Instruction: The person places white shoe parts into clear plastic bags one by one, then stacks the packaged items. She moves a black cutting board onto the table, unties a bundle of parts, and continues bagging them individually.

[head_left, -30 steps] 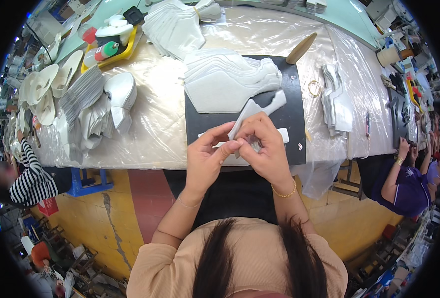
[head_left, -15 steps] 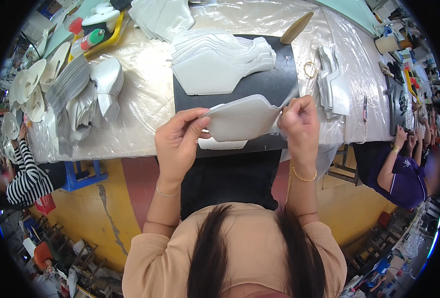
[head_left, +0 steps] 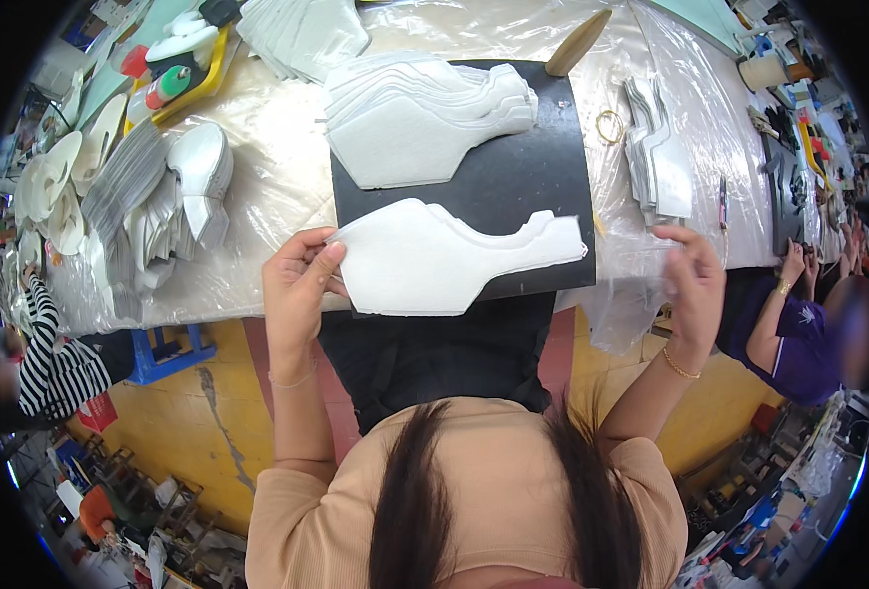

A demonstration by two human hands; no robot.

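A flat white panel (head_left: 424, 260), wide at the left with a narrow neck to the right, lies over the near part of the black board (head_left: 513, 177). My left hand (head_left: 300, 290) pinches its left edge between thumb and fingers. Off the board to the right, my right hand (head_left: 691, 285) is raised, slightly blurred, its fingers loosely apart with nothing visible in them. It is nearest to a small stack of narrow white pieces (head_left: 658, 167). Farther up the board lies a fanned stack of similar white panels (head_left: 405, 137).
A wooden tool (head_left: 579, 42) stands at the board's far right corner, and a tape ring (head_left: 610, 127) lies beside it. More stacked pieces (head_left: 135, 172) and a yellow tray (head_left: 194, 93) with bottles are at the left. Co-workers sit at both sides.
The panel, earlier lifted and bent between both hands, now lies flat on the board. My right hand has let go and moved right; my left hand has shifted left with the panel's edge.
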